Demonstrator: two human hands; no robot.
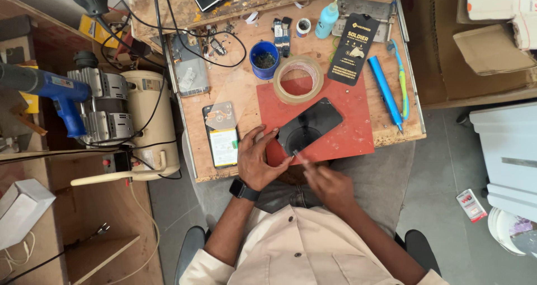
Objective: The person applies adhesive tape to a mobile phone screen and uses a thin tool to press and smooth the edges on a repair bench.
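The left hand (pixel 254 161) has its fingers spread, steadying the near end of a black phone (pixel 309 126). The phone lies on a red mat (pixel 347 128) on the worktop (pixel 246 89), its long axis running diagonally, far end pointing up-right. The right hand (pixel 330 185) pinches a thin tool (pixel 300 157) at the phone's lower edge.

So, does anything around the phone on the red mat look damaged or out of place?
Nothing looks spilled. The dark phone lies askew on the red mat, overhanging its near edge, steadied by the left hand. Farther back, an opened phone sits with loose parts around it.
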